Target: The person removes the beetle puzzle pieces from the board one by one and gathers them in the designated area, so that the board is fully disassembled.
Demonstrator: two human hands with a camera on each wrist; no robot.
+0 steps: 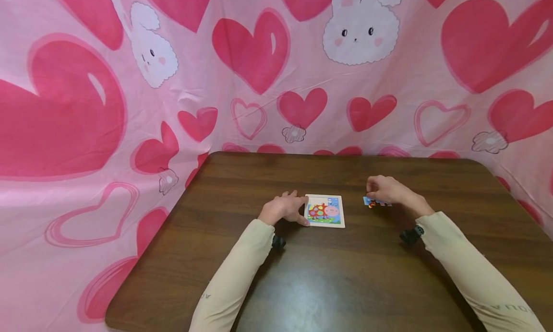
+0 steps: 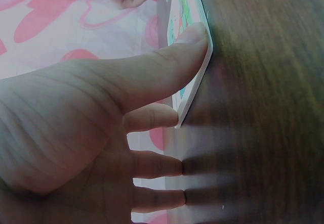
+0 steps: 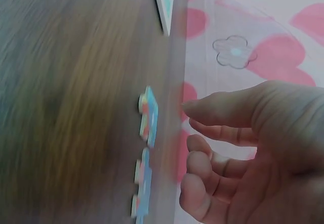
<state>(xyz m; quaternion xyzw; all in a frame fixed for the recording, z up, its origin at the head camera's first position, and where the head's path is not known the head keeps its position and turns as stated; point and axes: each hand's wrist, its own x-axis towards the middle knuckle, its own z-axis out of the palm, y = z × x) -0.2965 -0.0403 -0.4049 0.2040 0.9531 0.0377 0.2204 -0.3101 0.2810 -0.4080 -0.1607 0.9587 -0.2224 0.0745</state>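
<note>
A square puzzle board (image 1: 325, 219) in a pale frame, with a red spotted animal on it, lies mid-table. Its upper-left part shows bare pale wood in the head view. My left hand (image 1: 282, 209) is at its left side, fingers extended. In the left wrist view the thumb (image 2: 190, 37) rests on the frame's near corner and the index finger touches the far corner. My right hand (image 1: 386, 190) hangs over loose puzzle pieces (image 1: 369, 202) right of the board, partly covering them. The right wrist view shows its fingers loosely curled with nothing between them, beside two blue-topped pieces (image 3: 150, 118).
The brown wooden table (image 1: 302, 279) has rounded corners. Behind it and on the left hangs a pink cloth (image 1: 255, 149) with hearts and rabbits. Dark wrist devices (image 1: 412, 235) sit at both sleeve cuffs.
</note>
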